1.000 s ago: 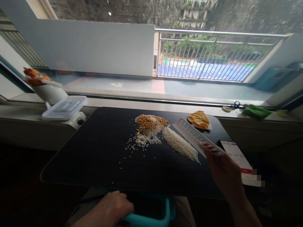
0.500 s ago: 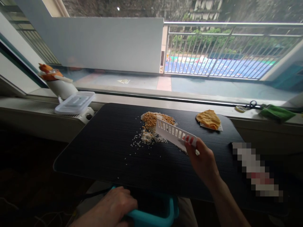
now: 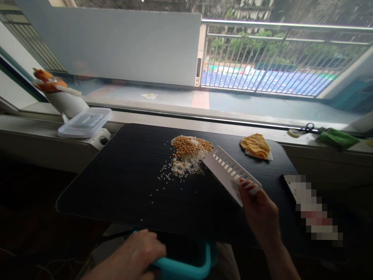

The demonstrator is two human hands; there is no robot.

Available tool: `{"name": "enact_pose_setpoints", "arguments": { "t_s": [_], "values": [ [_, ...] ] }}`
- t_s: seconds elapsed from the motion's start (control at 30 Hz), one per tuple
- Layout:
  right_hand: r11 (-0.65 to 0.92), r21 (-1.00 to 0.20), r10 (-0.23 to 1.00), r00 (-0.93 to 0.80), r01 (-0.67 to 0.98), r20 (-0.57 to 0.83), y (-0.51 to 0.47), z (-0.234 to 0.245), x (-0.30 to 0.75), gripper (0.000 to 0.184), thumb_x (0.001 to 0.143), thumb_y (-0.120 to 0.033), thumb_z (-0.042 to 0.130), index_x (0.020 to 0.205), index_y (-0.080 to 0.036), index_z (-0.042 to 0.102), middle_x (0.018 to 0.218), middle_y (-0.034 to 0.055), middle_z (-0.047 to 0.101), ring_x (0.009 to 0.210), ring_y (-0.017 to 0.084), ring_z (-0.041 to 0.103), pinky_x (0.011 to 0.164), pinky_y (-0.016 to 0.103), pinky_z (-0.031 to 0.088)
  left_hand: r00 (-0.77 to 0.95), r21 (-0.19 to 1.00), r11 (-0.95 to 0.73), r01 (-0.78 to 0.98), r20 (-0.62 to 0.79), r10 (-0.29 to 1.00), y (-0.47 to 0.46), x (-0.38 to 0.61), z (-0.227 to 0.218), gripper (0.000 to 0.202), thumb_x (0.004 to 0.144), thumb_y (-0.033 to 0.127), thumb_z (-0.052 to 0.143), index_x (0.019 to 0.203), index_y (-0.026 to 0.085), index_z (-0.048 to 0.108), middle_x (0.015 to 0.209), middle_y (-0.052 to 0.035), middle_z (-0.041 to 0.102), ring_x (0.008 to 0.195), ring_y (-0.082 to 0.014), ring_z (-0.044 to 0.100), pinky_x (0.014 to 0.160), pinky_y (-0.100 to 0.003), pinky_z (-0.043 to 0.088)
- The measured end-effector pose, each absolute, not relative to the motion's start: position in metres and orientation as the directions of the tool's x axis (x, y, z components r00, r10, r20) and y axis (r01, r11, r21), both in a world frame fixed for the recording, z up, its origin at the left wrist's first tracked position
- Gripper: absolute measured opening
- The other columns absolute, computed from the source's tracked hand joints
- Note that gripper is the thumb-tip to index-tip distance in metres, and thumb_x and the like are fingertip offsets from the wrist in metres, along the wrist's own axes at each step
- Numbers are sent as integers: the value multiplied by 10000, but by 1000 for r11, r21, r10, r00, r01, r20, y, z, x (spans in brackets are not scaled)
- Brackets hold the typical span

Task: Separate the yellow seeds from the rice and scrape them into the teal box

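Black wood-grain tabletop point(image 3: 116, 171); right grip point(image 3: 260, 209) closed on white slotted plastic strip point(image 3: 222, 175), left grip point(image 3: 140, 249) around turquoise bin rim point(image 3: 186, 270); likely scraping loose white grains point(image 3: 190, 168), next stroke needs strip edge-down.

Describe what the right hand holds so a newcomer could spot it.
Start at the black table, then find the right hand over its right side. It holds a long, pale strip. Unlike the yellow cloth and the grain pile, it has slots along one long edge.
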State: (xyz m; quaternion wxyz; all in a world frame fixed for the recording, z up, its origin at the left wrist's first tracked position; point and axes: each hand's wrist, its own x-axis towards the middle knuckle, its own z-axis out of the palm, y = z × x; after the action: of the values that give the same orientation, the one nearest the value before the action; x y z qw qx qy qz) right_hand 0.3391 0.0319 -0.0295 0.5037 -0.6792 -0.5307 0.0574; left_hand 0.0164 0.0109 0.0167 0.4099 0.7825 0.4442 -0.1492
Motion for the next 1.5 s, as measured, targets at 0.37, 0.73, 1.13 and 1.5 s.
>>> {"name": "enact_pose_setpoints", "arguments": {
  "t_s": [0.37,0.73,1.13,1.5],
  "values": [
    [7,-754,725,516,657,456,42,-25,362,275,867,-444,649,949,-196,733,819,69,789,671,208,741,618,278,562,570,514,-279,811,-590,572,11,15,13,205,762,99,564,888,239,645,1017,-23,659,1000,-223,611,930,-292,447],
    [80,-786,811,418,613,409,58,-9,346,191,868,-380,642,911,-203,701,773,33,758,651,175,710,597,254,560,556,482,-290,827,-626,547,12,18,16,265,766,82,547,955,218,673,1100,-52,664,1064,-245,605,971,-344,431],
    [139,-847,883,324,513,341,60,-16,331,180,852,-351,651,918,-205,733,819,45,775,696,184,728,649,269,591,556,502,-268,822,-610,564,12,18,20,227,764,93,577,926,227,664,1082,-40,669,1046,-252,605,948,-354,425],
    [229,-803,893,209,550,398,30,-11,335,149,869,-311,676,979,-252,758,885,41,809,754,194,777,677,229,620,593,498,-332,801,-585,553,8,18,23,137,786,115,586,867,210,644,1037,-38,685,1026,-246,607,924,-357,425]
  ]
}}
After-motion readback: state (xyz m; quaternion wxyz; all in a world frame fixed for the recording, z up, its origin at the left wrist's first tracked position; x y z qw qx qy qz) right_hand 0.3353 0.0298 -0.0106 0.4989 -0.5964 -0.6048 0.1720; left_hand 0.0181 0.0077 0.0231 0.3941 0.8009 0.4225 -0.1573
